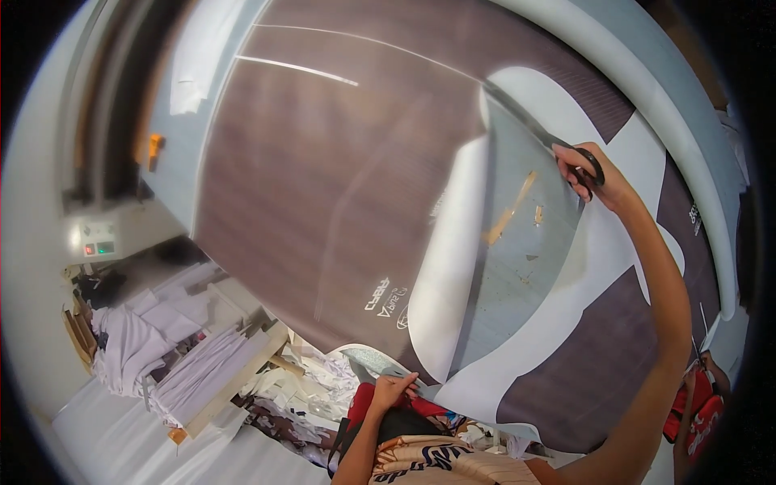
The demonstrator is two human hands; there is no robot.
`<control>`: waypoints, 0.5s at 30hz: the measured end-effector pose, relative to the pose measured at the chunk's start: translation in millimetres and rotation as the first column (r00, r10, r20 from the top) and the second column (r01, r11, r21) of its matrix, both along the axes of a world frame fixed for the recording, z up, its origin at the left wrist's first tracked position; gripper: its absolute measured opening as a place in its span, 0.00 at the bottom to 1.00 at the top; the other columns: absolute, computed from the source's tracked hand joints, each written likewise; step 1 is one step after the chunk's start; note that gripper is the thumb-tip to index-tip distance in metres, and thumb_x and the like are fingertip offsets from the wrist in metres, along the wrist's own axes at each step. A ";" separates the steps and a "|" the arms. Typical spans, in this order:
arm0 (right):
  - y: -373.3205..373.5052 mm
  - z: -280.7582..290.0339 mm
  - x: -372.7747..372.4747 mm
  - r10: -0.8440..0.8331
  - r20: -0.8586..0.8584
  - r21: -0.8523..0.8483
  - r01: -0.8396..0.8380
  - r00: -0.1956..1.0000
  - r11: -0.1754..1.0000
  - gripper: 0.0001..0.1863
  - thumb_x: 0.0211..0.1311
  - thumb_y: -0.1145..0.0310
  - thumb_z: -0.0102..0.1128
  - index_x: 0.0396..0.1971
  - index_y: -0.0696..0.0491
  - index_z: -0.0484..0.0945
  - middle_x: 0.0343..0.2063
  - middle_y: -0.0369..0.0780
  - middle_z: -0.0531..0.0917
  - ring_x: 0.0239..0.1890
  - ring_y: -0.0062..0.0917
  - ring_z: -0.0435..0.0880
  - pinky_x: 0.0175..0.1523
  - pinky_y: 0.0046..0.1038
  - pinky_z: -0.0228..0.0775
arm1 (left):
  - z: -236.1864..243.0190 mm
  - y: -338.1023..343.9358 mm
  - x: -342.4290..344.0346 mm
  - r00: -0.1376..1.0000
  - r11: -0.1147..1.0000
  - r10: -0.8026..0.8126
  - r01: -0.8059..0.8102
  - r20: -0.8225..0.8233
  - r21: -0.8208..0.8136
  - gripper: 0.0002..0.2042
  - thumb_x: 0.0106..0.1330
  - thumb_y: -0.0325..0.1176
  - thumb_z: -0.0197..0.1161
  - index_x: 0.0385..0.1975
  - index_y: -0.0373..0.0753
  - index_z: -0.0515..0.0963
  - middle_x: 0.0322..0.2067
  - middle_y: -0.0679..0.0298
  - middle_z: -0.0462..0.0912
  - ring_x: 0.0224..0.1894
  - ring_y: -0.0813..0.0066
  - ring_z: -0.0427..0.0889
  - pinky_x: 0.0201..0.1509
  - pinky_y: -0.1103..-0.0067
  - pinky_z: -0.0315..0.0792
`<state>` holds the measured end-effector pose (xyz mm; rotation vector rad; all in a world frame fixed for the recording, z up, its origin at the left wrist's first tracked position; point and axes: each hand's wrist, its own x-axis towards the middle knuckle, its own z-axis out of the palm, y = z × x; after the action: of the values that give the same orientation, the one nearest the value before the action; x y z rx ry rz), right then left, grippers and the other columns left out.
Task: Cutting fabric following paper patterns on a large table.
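A large dark brown printed fabric sheet (323,178) with white markings covers the table. My right hand (594,174) is closed through the black handles of a pair of scissors (529,121). Their blades point to the far left, at the top of a cut between the brown sheet and a white strip of fabric (550,303). Along the cut, the brown sheet's edge is folded back, showing its white underside (449,267). My left hand (394,392) is at the sheet's near edge, thumb and fingers closed on it; the fingertips are partly hidden.
Grey-blue table surface (517,234) with tan tape scraps shows through the cut. A long pale roll (647,73) curves along the far right. Piled white cloth (153,323) lies at left, beyond an orange tool (155,149). Another person's hand (695,368) is at the right edge.
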<state>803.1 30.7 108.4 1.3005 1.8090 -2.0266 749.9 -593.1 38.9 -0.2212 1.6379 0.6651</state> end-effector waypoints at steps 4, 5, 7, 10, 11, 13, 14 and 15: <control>8.9 -5.6 3.2 0.031 0.058 0.043 -0.033 0.998 0.999 0.24 0.67 0.52 0.61 0.16 0.52 0.72 0.12 0.29 0.69 0.09 0.11 0.64 0.15 0.17 0.54 | 2.2 4.0 -0.8 1.000 0.999 -0.029 0.029 -0.004 -0.015 0.20 0.66 0.41 0.69 0.25 0.25 0.85 0.19 0.56 0.85 0.19 0.76 0.82 0.27 0.82 0.77; 10.4 -6.4 2.4 0.032 0.056 0.040 -0.034 0.998 0.999 0.24 0.67 0.52 0.61 0.16 0.52 0.72 0.12 0.29 0.69 0.09 0.11 0.64 0.15 0.17 0.54 | 2.7 3.3 -1.8 0.999 0.999 -0.032 0.031 -0.004 -0.035 0.20 0.66 0.41 0.69 0.25 0.26 0.85 0.19 0.56 0.86 0.19 0.76 0.82 0.27 0.82 0.77; 13.3 -9.0 1.0 0.056 0.060 0.030 -0.058 0.997 0.998 0.24 0.67 0.53 0.62 0.15 0.51 0.71 0.12 0.28 0.69 0.09 0.10 0.65 0.15 0.17 0.53 | -2.2 -3.0 -2.1 1.000 0.999 -0.021 0.021 -0.003 -0.030 0.20 0.66 0.42 0.69 0.25 0.26 0.85 0.19 0.56 0.86 0.19 0.77 0.82 0.27 0.82 0.77; 18.1 -19.6 7.2 0.077 0.047 0.026 -0.078 0.996 0.997 0.23 0.66 0.54 0.63 0.15 0.51 0.70 0.11 0.28 0.69 0.09 0.10 0.65 0.15 0.17 0.53 | -5.0 -4.6 0.4 1.000 0.999 -0.026 0.026 -0.001 -0.020 0.20 0.66 0.42 0.69 0.25 0.25 0.85 0.19 0.56 0.86 0.20 0.77 0.82 0.28 0.83 0.76; 19.0 -20.5 7.3 0.076 0.050 0.025 -0.078 0.996 0.997 0.23 0.66 0.54 0.63 0.15 0.51 0.70 0.11 0.28 0.69 0.09 0.10 0.65 0.15 0.17 0.53 | -5.8 -4.9 0.6 0.999 0.999 -0.038 0.038 -0.008 -0.020 0.20 0.66 0.42 0.69 0.25 0.25 0.85 0.20 0.56 0.86 0.20 0.77 0.82 0.28 0.83 0.76; 20.6 -21.7 6.7 0.108 0.053 0.078 -0.112 0.993 0.991 0.23 0.65 0.54 0.64 0.15 0.50 0.70 0.10 0.27 0.68 0.08 0.10 0.64 0.15 0.17 0.52 | -7.0 -5.6 1.3 1.000 1.000 -0.016 0.016 0.001 -0.021 0.20 0.66 0.42 0.69 0.25 0.26 0.86 0.20 0.56 0.86 0.20 0.78 0.82 0.27 0.83 0.76; 24.0 -25.1 7.8 0.107 0.053 0.076 -0.111 0.993 0.991 0.23 0.65 0.54 0.64 0.15 0.50 0.70 0.10 0.27 0.68 0.08 0.10 0.64 0.15 0.17 0.52 | -7.1 -3.2 0.9 1.000 1.000 0.007 -0.006 0.006 -0.021 0.20 0.66 0.42 0.69 0.25 0.26 0.86 0.19 0.56 0.86 0.19 0.78 0.82 0.27 0.83 0.76; 28.8 -29.5 9.3 0.109 0.046 0.089 -0.113 0.993 0.990 0.23 0.62 0.53 0.67 0.15 0.50 0.72 0.09 0.27 0.69 0.08 0.10 0.65 0.13 0.16 0.53 | -5.9 -1.8 0.0 1.000 1.000 0.007 -0.006 0.006 -0.023 0.20 0.66 0.42 0.69 0.25 0.26 0.86 0.19 0.56 0.86 0.19 0.78 0.82 0.27 0.83 0.76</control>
<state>812.4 59.5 78.9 1.2250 1.9312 -1.8668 749.9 -594.9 33.0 -0.2447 1.6404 0.6506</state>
